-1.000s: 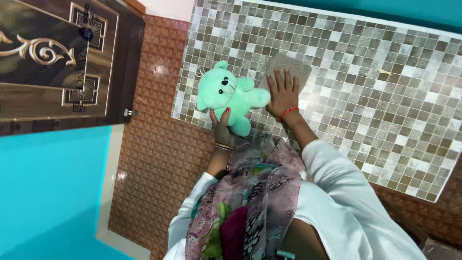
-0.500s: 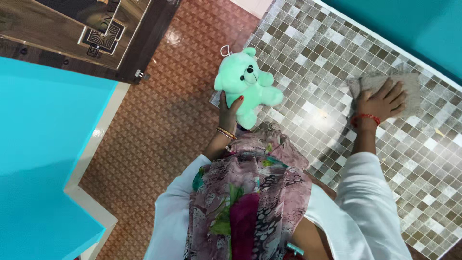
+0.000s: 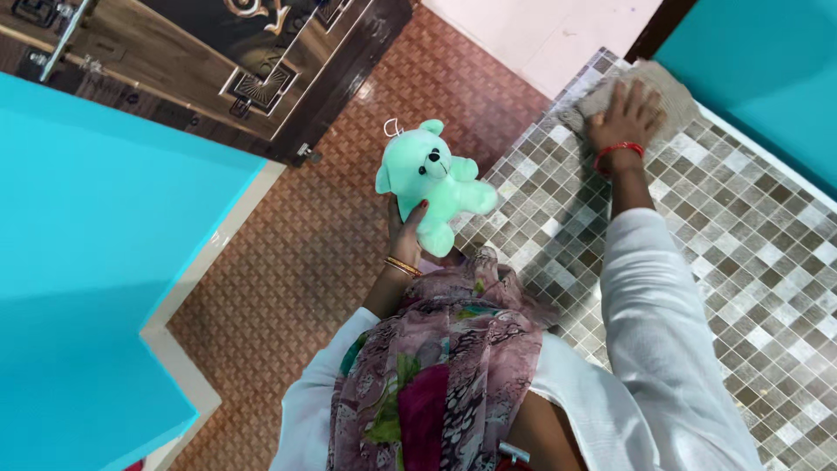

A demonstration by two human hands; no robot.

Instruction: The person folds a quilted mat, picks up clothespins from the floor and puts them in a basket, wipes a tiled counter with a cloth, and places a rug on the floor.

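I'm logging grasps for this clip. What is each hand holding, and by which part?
The left hand grips the mint-green teddy bear by its lower body. The right hand presses flat on a grey cloth against the mosaic-tiled surface.

a mosaic-tiled counter (image 3: 697, 227) of grey and brown squares; a grey cloth (image 3: 667, 92) lies at its far corner.

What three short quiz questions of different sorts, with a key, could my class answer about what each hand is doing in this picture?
1. True or false: the left hand holds the mint-green teddy bear.
2. What lies under the right hand? A) grey cloth B) sponge C) brush
3. On what surface does that hand press?

Key
1. True.
2. A, the grey cloth.
3. The mosaic-tiled top, near its far corner.
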